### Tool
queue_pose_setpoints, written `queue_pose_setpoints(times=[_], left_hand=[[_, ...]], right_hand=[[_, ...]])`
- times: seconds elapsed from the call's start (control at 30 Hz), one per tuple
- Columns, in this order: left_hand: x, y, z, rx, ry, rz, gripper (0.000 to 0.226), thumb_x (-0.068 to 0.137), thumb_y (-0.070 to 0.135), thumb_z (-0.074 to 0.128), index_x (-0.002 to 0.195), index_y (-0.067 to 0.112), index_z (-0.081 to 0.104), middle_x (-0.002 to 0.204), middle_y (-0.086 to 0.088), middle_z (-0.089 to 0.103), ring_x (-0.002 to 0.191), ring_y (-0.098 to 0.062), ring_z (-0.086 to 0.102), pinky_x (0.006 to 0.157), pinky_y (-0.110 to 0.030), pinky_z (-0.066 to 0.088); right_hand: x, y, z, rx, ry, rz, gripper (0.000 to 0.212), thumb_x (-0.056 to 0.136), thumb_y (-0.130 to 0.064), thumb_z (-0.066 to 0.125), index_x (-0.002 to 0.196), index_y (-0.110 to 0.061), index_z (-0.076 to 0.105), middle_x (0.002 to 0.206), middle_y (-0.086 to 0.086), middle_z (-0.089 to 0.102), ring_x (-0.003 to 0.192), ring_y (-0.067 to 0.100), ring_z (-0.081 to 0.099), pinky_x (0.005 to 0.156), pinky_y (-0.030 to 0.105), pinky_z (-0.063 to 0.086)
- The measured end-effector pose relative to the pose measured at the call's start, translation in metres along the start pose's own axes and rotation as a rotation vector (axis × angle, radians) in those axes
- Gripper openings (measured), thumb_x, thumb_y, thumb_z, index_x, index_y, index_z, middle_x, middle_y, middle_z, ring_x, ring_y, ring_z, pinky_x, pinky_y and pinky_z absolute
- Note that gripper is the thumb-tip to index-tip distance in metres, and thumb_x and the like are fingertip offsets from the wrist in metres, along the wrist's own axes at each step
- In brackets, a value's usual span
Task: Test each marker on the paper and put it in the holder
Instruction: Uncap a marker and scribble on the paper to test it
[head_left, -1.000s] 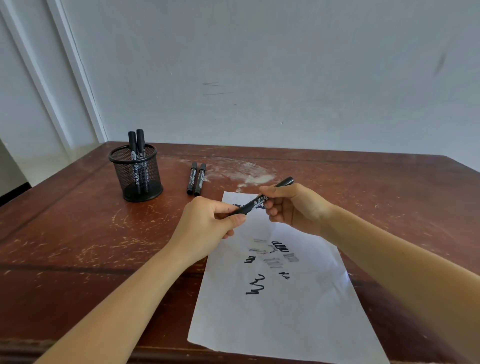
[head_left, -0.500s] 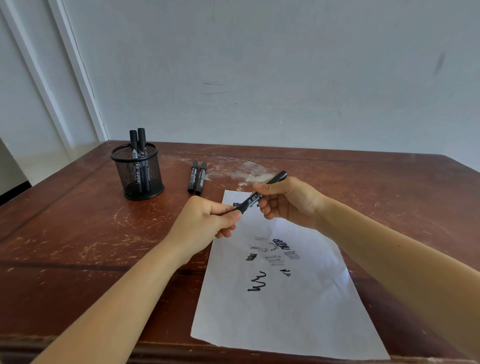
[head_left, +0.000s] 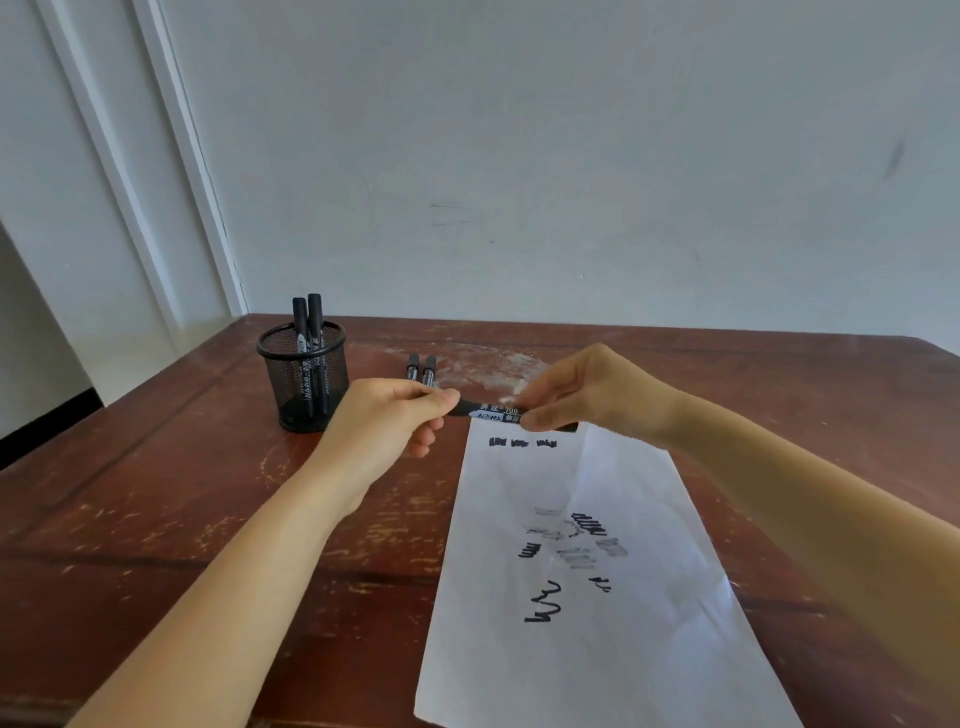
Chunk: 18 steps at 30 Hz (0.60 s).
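At a scuffed red-brown table (head_left: 156, 519), we hold a black marker (head_left: 493, 413) level above the far edge of the paper (head_left: 623, 675), our left hand (head_left: 387, 415) pinching its left end between thumb and fingers and our right hand (head_left: 587, 387) pinching the barrel near its right end. White lettering shows on the barrel between the hands. To the left, a black mesh holder (head_left: 304, 382) stands upright with two markers (head_left: 311, 317) in it, their tops above the rim. A loose pair (head_left: 421, 366) lies side by side on the table behind the left hand. Black and grey scribbles mark the paper, three short ones near its far edge. A pale wall (head_left: 571, 156) rises behind.
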<state>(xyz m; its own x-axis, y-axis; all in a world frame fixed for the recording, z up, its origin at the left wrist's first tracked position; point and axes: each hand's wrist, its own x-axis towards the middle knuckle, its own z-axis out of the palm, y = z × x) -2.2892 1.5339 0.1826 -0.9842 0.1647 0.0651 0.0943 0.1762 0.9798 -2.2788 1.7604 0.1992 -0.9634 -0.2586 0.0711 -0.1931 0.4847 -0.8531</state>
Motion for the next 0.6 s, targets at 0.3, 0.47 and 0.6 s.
queue_pose_setpoints(times=[0.3, 0.47, 0.6], left_hand=[[0.01, 0.0, -0.054, 0.311, 0.432, 0.303, 0.036, 0.09, 0.048, 0.05, 0.103, 0.02, 0.069, 0.091, 0.004, 0.068, 0.069, -0.002, 0.06, 0.069, -0.023, 0.051], [0.041, -0.025, -0.106, 0.487, 0.628, 0.222, 0.047, 0.092, 0.04, 0.049, 0.134, 0.018, 0.047, 0.131, -0.006, 0.051, 0.102, -0.015, 0.056, 0.087, -0.031, 0.041], [0.061, -0.034, -0.12, 0.25, 0.519, 0.008, 0.053, 0.093, 0.041, 0.046, 0.141, 0.02, 0.038, 0.142, -0.002, 0.046, 0.126, -0.022, 0.046, 0.103, -0.04, 0.037]], right_hand=[[0.065, -0.047, 0.051, -0.294, -0.006, -0.163, 0.01, 0.078, -0.022, 0.076, 0.079, -0.012, 0.074, 0.07, -0.004, 0.072, 0.06, 0.01, 0.064, 0.06, 0.023, 0.051], [0.119, -0.086, 0.068, -0.103, 0.179, -0.252, 0.016, 0.08, -0.019, 0.073, 0.092, -0.012, 0.064, 0.083, 0.011, 0.074, 0.059, 0.017, 0.058, 0.058, 0.03, 0.048], [0.165, -0.104, 0.088, 0.058, 0.302, -0.256, 0.012, 0.081, -0.01, 0.069, 0.079, -0.014, 0.057, 0.082, 0.013, 0.072, 0.066, 0.02, 0.063, 0.07, 0.035, 0.054]])
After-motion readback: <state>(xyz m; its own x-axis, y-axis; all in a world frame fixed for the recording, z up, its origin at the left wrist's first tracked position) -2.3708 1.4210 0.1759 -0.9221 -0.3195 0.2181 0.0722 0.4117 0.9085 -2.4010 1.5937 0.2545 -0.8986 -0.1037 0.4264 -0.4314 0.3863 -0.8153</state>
